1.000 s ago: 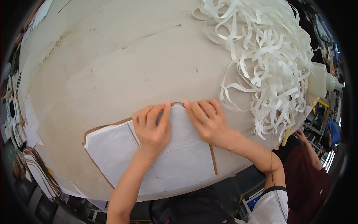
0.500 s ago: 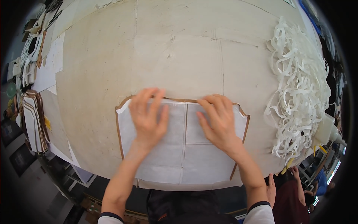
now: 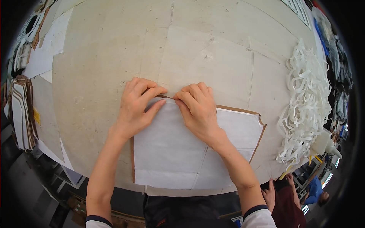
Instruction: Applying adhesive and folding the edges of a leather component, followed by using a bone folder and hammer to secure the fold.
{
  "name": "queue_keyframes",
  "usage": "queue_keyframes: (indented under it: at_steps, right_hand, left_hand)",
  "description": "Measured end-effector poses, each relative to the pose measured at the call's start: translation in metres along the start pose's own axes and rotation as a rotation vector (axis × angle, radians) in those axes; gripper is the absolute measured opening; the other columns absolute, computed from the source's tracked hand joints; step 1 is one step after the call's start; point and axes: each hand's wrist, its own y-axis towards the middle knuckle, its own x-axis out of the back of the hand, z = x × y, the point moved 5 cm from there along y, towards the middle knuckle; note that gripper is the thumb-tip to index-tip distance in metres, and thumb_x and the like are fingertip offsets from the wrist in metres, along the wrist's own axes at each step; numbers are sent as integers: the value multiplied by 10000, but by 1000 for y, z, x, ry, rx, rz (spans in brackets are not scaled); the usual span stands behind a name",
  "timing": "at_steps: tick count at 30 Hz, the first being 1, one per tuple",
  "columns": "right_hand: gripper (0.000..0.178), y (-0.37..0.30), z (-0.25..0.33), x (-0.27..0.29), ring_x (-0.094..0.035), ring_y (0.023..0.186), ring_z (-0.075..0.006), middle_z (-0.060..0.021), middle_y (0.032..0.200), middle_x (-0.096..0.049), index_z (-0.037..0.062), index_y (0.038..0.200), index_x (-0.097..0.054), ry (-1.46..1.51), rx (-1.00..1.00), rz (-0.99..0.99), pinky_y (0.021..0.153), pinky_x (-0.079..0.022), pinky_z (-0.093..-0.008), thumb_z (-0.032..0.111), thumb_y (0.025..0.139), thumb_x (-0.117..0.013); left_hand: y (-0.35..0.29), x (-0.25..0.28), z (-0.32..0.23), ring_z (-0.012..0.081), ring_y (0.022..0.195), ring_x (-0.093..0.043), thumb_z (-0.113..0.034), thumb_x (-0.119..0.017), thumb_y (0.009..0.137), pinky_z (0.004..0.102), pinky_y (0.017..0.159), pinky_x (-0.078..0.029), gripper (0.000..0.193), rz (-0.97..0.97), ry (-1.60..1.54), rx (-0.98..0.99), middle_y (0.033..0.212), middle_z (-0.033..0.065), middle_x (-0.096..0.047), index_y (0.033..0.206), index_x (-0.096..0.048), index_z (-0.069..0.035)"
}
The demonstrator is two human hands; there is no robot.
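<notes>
A flat white-lined panel (image 3: 163,152) with a narrow brown border lies on the table in front of me. Fine seam lines cross its white face. At the far edge, toward the left, my left hand (image 3: 137,108) pinches the brown border between thumb and fingers. Just to its right, my right hand (image 3: 197,110) is closed on the same edge, thumb on the white side. A short stretch of brown border shows slightly raised between the two hands. My hands cover the panel's far left corner.
Tangled white strips (image 3: 304,102) form a heap on the right, with a pale plastic bottle (image 3: 323,142) beside it. A stack of brown-edged white pieces (image 3: 24,114) stands at the left edge. Another person's hand (image 3: 270,195) is at the lower right.
Both hands have come closer together and now pinch the far edge instead of hovering spread over it. The panel appears slightly turned, and the whole view has shifted.
</notes>
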Motion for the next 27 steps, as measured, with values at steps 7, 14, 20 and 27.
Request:
queue_keyframes:
  at_steps: [7,14,20,27]
  right_hand:
    - [264,-1,3,-6,-513,852,-251,-67,938,-577,24,972,-682,9,89,-17,735,-378,-372,-77,730,-651]
    - [388,-7,16,-10,-591,949,-263,-127,1075,-614,-62,1124,-688,-145,360,5,786,-492,-378,-39,737,-700]
    - [412,-25,-2,6,-597,986,-270,-150,1117,-601,-107,1110,-662,-234,438,66,800,-495,-380,25,722,-704]
    - [443,-45,-28,47,-604,970,-247,-104,1101,-614,-46,1156,-690,-243,337,81,787,-490,-371,-51,714,-720]
  left_hand:
    - [3,1,7,246,924,-561,-17,-762,791,371,851,-437,197,9,-45,-116,953,38,-627,979,-736,-71]
    - [-7,-3,12,246,927,-600,-2,-741,741,386,835,-451,225,-89,49,-308,947,41,-653,958,-725,-58]
    - [-9,-4,5,248,926,-619,-8,-710,697,394,835,-471,284,-99,200,-432,955,46,-669,976,-711,-61]
    - [-10,-5,-10,266,962,-622,0,-694,693,402,854,-477,292,-70,280,-418,1034,69,-668,982,-695,-40]
